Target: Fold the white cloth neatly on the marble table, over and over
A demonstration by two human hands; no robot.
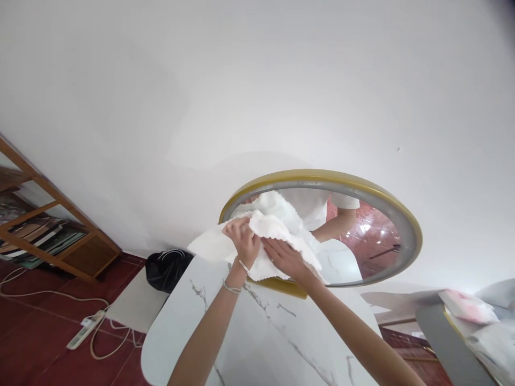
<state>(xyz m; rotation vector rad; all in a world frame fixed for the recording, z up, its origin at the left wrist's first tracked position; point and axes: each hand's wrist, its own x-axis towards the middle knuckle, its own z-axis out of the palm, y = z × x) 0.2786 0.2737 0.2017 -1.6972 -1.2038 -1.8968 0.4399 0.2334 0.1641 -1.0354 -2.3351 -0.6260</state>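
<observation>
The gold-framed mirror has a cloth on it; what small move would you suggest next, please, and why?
Perhaps slide the white cloth rightward across the mirror: the left hand and right hand have it over the left part, leaving the right uncovered.

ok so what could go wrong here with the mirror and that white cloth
The oval gold-framed mirror stands on the white marble-patterned table, so pressure from the left hand and right hand might tip or slide it. The white scalloped-edge cloth bunches beneath both hands, so a fingertip could slip off it and smudge the glass.

White wall [120,107] above red tiled floor [36,332].
</observation>
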